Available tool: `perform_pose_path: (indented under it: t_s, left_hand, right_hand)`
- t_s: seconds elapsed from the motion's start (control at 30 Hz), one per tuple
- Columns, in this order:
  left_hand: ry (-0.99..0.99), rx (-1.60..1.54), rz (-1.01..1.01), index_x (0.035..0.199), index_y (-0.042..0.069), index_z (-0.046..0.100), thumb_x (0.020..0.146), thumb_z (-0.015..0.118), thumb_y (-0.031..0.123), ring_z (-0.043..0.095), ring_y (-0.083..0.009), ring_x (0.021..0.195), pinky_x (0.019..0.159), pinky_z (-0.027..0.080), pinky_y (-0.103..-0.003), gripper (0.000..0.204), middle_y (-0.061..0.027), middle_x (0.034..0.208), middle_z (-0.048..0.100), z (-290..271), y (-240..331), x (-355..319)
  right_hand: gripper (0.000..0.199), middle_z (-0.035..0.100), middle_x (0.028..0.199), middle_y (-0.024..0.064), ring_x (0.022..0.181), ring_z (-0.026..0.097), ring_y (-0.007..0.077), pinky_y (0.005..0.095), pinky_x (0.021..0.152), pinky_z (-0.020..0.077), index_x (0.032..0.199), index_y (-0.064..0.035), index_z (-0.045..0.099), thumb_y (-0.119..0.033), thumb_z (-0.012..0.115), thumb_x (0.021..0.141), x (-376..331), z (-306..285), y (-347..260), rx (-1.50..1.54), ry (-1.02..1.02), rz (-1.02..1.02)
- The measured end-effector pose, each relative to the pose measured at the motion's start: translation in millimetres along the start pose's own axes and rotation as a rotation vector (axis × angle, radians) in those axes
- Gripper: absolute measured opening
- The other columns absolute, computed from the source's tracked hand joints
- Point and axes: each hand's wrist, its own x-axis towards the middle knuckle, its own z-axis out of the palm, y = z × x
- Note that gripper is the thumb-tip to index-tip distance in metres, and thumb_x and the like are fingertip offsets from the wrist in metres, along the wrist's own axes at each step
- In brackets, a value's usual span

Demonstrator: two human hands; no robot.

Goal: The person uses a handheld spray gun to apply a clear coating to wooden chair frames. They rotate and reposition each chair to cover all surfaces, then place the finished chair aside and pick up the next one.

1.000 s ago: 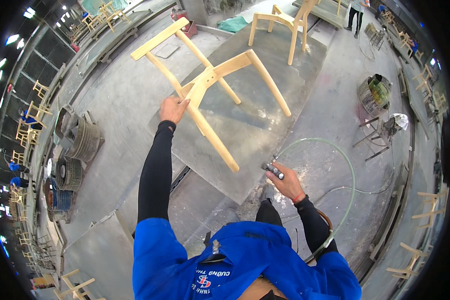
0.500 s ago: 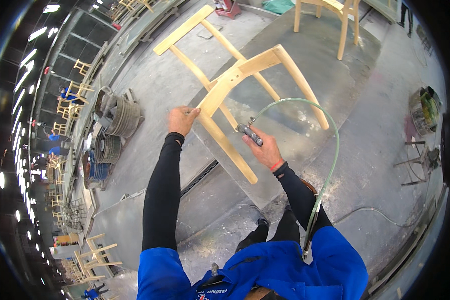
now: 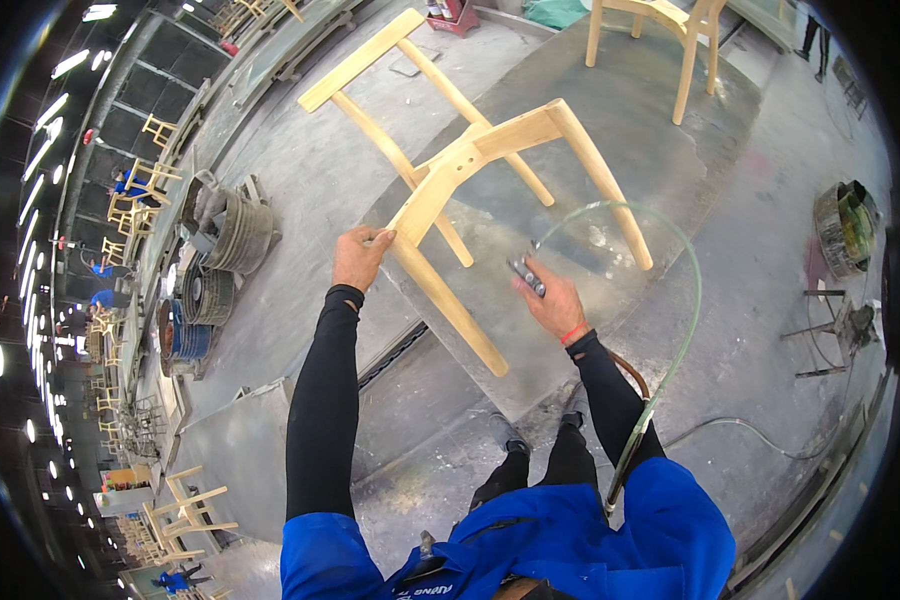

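A pale bare-wood chair frame point(image 3: 440, 185) without a seat panel stands tilted on a grey board point(image 3: 570, 310). My left hand point(image 3: 358, 256) pinches its near left corner between thumb and fingers. To the right of the nearest leg, my right hand point(image 3: 555, 295) is wrapped round the grip of a small grey spray gun point(image 3: 526, 275). The gun is apart from the wood. A green hose point(image 3: 692, 260) loops from it toward my right upper arm, with a brown hose point(image 3: 632, 372) beside that arm.
Another wooden chair point(image 3: 660, 25) stands on the far part of the board. Round drums point(image 3: 235, 230) line the left side. A bin point(image 3: 845, 225) and a metal stand point(image 3: 820, 330) are at right. More chairs point(image 3: 185, 515) and blue-clad people stand farther left.
My right hand and the spray gun have moved right and slightly nearer to me, away from the chair. The chair and my left hand have shifted slightly left in view.
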Motion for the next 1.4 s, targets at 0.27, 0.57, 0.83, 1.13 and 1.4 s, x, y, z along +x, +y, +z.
perform_pose_path:
  t_s: [0.27,0.57,0.83,1.13,1.4]
  left_hand:
    - [0.065,0.132,0.036,0.102,0.001,0.079,0.089,0.074,0.028,0.073,-0.0347,0.095,0.085,0.054,-0.039,0.031,-0.0227,0.098,0.076,5.7,1.2,0.7]
    - [0.122,0.104,0.043,0.101,0.001,0.079,0.091,0.071,0.035,0.074,-0.0368,0.090,0.083,0.055,-0.041,0.035,-0.0243,0.092,0.075,15.8,-19.9,9.9]
    - [0.170,0.067,0.076,0.103,-0.001,0.078,0.091,0.072,0.034,0.074,-0.0341,0.085,0.080,0.055,-0.040,0.037,-0.0232,0.090,0.075,21.9,-28.8,17.8]
    - [0.200,0.072,0.042,0.102,-0.006,0.076,0.091,0.072,0.025,0.073,-0.0275,0.084,0.079,0.053,-0.036,0.033,-0.0221,0.091,0.076,26.9,-17.2,1.6]
    - [0.243,-0.119,0.056,0.102,-0.006,0.076,0.091,0.072,0.022,0.073,-0.0258,0.087,0.078,0.053,-0.036,0.031,-0.0239,0.097,0.075,41.4,-24.9,-15.4]
  right_hand:
    - [0.042,0.073,0.100,0.0226,0.088,0.071,0.0416,0.0459,0.073,0.0561,0.126,-0.0056,0.067,-0.031,0.075,0.093,25.8,-77.5,12.4,-0.177,0.108,0.018]
    - [0.047,0.075,0.107,0.0212,0.095,0.076,0.0297,0.0347,0.082,0.0568,0.131,0.0013,0.066,-0.014,0.080,0.088,-77.7,-218.3,-87.8,0.089,0.148,-0.037]
    - [0.047,0.076,0.103,0.0184,0.089,0.073,0.0170,0.0303,0.079,0.0557,0.132,0.0039,0.064,-0.010,0.079,0.089,-144.7,-299.0,-81.7,0.023,0.242,0.150]
    - [0.045,0.073,0.092,0.0082,0.075,0.066,0.0114,0.0270,0.068,0.0538,0.132,0.0071,0.063,-0.020,0.072,0.098,-221.0,-344.8,-51.0,0.071,0.185,0.563]
    - [0.058,0.074,0.095,0.0111,0.079,0.068,0.0133,0.0235,0.057,0.0499,0.135,0.0041,0.062,-0.037,0.075,0.096,-142.1,-346.3,-132.3,0.279,0.235,0.305]
